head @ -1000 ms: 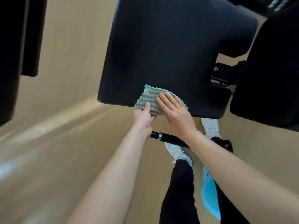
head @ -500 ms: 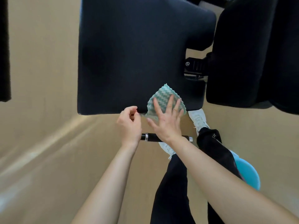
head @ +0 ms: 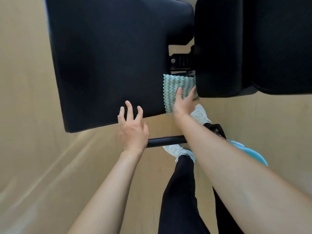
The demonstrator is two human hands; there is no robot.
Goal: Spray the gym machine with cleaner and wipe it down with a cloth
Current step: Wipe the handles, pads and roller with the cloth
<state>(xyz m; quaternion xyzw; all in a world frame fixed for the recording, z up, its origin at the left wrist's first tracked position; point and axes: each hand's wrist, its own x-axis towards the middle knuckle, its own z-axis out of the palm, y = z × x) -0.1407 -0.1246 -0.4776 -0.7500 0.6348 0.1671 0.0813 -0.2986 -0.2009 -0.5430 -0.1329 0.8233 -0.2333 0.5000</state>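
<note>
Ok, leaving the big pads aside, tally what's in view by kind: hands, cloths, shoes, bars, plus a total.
Hands: 2, left hand and right hand
Cloth: 1
White shoes: 2
Black bar: 1
Total: 6

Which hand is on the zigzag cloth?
The right hand, pressing the green-and-white cloth flat against the big black pad. The left hand holds nothing, fingers spread by the pad's near edge.
</note>
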